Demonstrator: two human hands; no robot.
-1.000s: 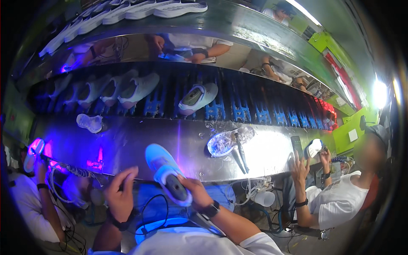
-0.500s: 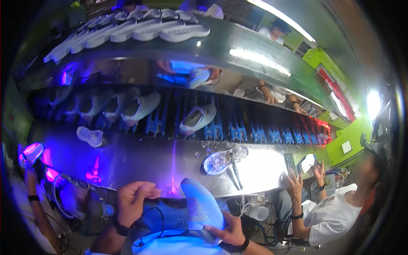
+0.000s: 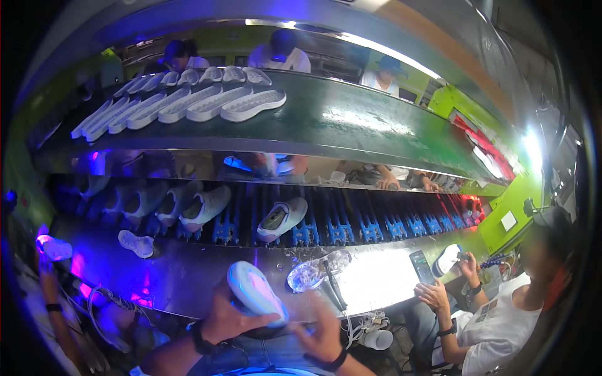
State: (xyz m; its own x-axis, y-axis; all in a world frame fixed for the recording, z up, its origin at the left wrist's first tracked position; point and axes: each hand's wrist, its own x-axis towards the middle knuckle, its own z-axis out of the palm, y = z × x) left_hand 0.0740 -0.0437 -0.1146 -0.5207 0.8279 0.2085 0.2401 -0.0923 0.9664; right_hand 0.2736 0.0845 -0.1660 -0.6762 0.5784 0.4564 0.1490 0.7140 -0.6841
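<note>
Just in front of me is a shoe [image 3: 254, 287], pale blue-white under the blue light. Its pinkish underside is turned up and its toe points away from me. My left hand [image 3: 227, 321] is wrapped round its side, the thumb lying across the near end. My right hand [image 3: 325, 333] is beside that near end, on the right. Its fingers are smeared by motion but look spread, and I see nothing in them. On the metal worktop [image 3: 194, 272] beyond lies a clear, shiny sole-shaped piece [image 3: 318, 269] with a dark brush-like tool [image 3: 336, 285] across it.
Several shoes, one of them a grey-white shoe [image 3: 282, 219], sit on the slatted blue conveyor [image 3: 342, 230]. White soles [image 3: 254, 105] stand in rows on the upper green belt [image 3: 313, 106]. At the right, a co-worker [image 3: 495, 319] holds a phone [image 3: 421, 268] and a shoe. A small pale piece [image 3: 136, 244] lies left.
The shoe has passed from my right hand to my left and been turned so its underside shows. My right hand has let go. The view has tilted up.
</note>
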